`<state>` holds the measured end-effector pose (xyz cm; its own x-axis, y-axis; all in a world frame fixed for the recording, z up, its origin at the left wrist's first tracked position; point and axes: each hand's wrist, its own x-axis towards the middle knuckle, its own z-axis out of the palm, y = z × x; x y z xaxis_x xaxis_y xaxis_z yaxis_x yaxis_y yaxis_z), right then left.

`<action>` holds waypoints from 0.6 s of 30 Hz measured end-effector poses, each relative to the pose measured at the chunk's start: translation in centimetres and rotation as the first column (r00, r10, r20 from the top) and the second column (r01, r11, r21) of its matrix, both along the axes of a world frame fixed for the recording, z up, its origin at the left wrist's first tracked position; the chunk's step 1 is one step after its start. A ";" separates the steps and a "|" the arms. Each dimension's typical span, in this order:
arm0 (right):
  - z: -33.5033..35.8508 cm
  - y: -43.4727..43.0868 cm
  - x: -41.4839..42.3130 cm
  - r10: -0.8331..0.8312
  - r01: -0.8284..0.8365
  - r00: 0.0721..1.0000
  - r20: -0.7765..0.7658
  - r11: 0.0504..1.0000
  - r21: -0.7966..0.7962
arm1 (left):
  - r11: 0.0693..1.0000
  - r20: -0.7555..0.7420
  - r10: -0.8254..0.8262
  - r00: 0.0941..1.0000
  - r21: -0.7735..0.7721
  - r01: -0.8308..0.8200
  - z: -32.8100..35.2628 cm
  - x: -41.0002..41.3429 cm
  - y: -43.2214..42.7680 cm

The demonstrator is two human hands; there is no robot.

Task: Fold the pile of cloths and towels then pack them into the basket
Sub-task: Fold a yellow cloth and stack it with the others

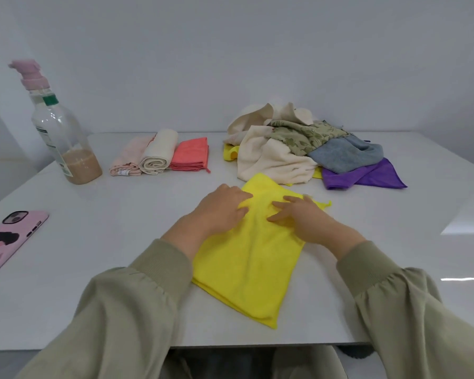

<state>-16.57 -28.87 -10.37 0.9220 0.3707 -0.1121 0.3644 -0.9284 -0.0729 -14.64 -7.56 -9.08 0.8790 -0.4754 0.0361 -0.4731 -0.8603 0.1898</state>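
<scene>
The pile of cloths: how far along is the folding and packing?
Done: three pieces lie folded side by side, a pale pink cloth, a cream towel and a coral cloth. In hand: the yellow cloth, with the left hand and right hand both on it. Left: the pile of cream, floral, grey-blue and purple pieces lies unfolded. No basket is in view, so packing does not seem begun.
</scene>
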 end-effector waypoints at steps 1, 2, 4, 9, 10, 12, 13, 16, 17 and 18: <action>-0.3 0.3 -0.1 -0.027 0.028 0.999 0.045 0.999 -0.039 | 0.996 -0.010 -0.052 0.999 0.070 0.053 -0.8 0.1 -0.1; -0.8 0.5 -0.3 -0.052 0.055 0.997 0.057 0.997 -0.051 | 0.987 -0.014 -0.081 0.997 0.135 0.082 -1.6 -0.1 -0.1; -2.0 0.6 -0.9 -0.086 0.086 0.996 0.015 0.996 -0.011 | 0.980 0.035 -0.082 0.996 0.185 0.074 -2.8 -0.6 -0.1; -1.5 0.1 -1.2 -0.017 0.048 0.982 0.190 0.986 -0.162 | 0.975 0.087 -0.016 0.996 0.222 -0.004 -0.8 -1.6 -0.4; -1.4 0.0 -0.8 0.023 0.020 0.971 0.237 0.984 -0.179 | 0.974 0.053 -0.005 0.999 0.227 -0.007 -0.3 -1.6 -0.5; -1.2 -0.2 -0.3 0.104 -0.050 0.938 0.330 0.984 -0.169 | 0.976 -0.048 0.037 0.998 0.216 -0.025 0.7 -1.7 -0.5; -1.1 -0.2 0.0 0.118 -0.070 0.915 0.386 0.988 -0.136 | 0.975 -0.072 0.062 0.995 0.217 -0.046 1.0 -1.5 -0.4; -0.9 -0.9 1.3 -0.065 -0.034 0.893 0.445 0.977 0.211 | 0.974 0.086 0.127 0.988 0.180 -0.141 1.0 -0.7 0.1; -0.5 -0.7 1.6 -0.165 0.019 0.894 0.416 0.943 0.332 | 0.975 0.134 0.157 0.978 0.138 -0.175 0.4 -0.4 0.2; -0.3 -0.6 2.2 -0.239 0.080 0.906 0.350 0.907 0.413 | 0.974 0.135 0.179 0.975 0.117 -0.195 -0.3 0.0 0.2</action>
